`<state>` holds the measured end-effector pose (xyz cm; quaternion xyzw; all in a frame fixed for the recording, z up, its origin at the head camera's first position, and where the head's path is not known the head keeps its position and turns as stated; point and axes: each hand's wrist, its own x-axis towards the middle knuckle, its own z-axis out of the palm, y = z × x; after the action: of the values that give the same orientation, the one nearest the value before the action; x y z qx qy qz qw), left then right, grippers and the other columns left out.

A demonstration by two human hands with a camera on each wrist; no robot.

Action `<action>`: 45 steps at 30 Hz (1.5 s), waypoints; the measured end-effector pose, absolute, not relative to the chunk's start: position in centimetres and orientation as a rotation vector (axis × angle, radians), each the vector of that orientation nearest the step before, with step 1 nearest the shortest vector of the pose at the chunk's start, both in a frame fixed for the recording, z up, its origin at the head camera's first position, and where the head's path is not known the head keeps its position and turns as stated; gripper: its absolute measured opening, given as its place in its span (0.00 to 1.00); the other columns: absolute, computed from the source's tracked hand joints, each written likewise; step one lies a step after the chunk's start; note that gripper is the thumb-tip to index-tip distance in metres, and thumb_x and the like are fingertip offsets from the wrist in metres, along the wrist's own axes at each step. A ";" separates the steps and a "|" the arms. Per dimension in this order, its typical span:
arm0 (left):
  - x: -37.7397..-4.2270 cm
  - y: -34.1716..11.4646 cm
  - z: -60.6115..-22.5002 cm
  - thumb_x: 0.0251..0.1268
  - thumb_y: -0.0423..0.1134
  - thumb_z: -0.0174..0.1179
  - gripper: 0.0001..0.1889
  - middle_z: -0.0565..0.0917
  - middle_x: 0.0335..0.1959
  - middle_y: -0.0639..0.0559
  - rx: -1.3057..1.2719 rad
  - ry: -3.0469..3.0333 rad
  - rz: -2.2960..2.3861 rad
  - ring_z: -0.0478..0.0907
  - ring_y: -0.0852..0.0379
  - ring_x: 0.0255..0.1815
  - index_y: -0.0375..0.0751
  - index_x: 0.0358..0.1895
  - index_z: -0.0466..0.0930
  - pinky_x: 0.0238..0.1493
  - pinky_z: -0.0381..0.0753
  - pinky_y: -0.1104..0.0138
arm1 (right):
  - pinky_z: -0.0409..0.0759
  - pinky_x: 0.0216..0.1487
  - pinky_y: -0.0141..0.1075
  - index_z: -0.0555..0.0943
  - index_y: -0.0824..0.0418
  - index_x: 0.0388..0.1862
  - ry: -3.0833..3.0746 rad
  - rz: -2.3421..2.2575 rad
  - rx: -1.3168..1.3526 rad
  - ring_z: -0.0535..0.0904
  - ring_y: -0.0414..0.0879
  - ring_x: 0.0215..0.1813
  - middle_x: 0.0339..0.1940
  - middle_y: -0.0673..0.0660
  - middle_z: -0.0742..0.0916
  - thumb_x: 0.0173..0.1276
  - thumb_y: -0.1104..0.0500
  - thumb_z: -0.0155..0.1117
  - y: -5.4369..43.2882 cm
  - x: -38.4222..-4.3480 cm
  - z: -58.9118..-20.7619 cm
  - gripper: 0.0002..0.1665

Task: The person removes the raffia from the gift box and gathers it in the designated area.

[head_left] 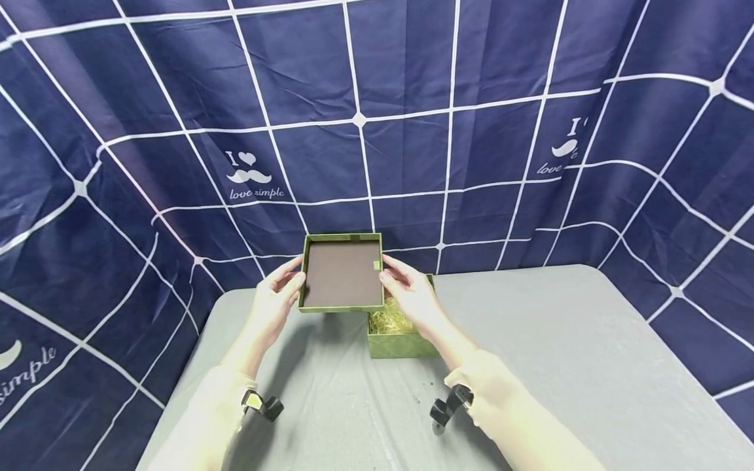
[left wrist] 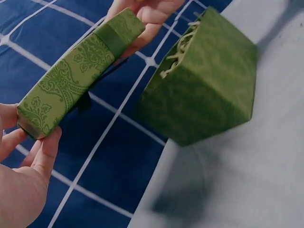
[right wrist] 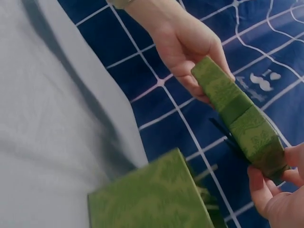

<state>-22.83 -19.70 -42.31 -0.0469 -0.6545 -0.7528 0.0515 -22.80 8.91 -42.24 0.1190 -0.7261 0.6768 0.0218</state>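
Observation:
Both hands hold up a green patterned box lid [head_left: 344,273], its brown inside facing the head camera. My left hand [head_left: 277,297] grips its left edge between thumb and fingers, and my right hand [head_left: 412,294] pinches the right edge. A darker green ribbon [left wrist: 110,40] crosses the lid's side in the left wrist view, with dark ends hanging underneath. Below and to the right, the matching green box base [head_left: 403,345] sits on the table, partly hidden behind my right hand and forearm. Yellowish shredded filler [head_left: 390,318] shows inside it.
A grey cloth covers the table [head_left: 565,353]. Dark blue curtains [head_left: 406,157] with white grid lines stand behind the table and along both sides. Each wrist carries a small black camera [head_left: 272,408] on a strap.

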 end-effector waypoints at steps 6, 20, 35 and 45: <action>-23.0 -22.2 -42.5 0.83 0.27 0.57 0.18 0.87 0.45 0.55 -0.062 -1.822 -2.417 0.85 0.62 0.45 0.38 0.70 0.82 0.49 0.85 0.71 | 0.85 0.66 0.47 0.73 0.67 0.81 -2.258 2.099 0.403 0.87 0.59 0.62 0.66 0.72 0.86 0.83 0.66 0.63 5.5 -23.4 -41.8 0.30; -21.4 -26.2 -44.7 0.85 0.30 0.57 0.14 0.89 0.45 0.57 0.056 -1.731 -2.471 0.85 0.64 0.43 0.50 0.54 0.90 0.47 0.85 0.72 | 0.76 0.76 0.57 0.62 0.67 0.88 -2.315 2.126 0.331 0.76 0.67 0.76 0.81 0.72 0.72 0.85 0.66 0.53 -1.2 -21.2 -44.0 0.36; -21.7 -27.4 -49.9 0.87 0.33 0.55 0.27 0.84 0.66 0.53 0.308 -2.120 -2.276 0.81 0.71 0.53 0.25 0.81 0.66 0.59 0.79 0.76 | 0.82 0.64 0.54 0.65 0.64 0.86 -2.353 2.032 0.172 0.83 0.60 0.62 0.69 0.70 0.76 0.84 0.66 0.52 -3.6 -20.0 -50.2 0.34; -21.7 -28.1 -52.0 0.86 0.30 0.55 0.28 0.73 0.76 0.30 0.238 -2.411 -2.108 0.79 0.73 0.51 0.24 0.81 0.65 0.54 0.80 0.76 | 0.73 0.72 0.61 0.63 0.70 0.85 -2.454 1.906 0.187 0.78 0.62 0.66 0.73 0.74 0.74 0.85 0.67 0.49 -3.6 -19.7 -52.2 0.33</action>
<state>-21.69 -28.12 -52.00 0.0740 -0.7504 -0.6559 -0.0350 -19.66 -3.62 -52.19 0.0602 -0.7882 0.6123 0.0142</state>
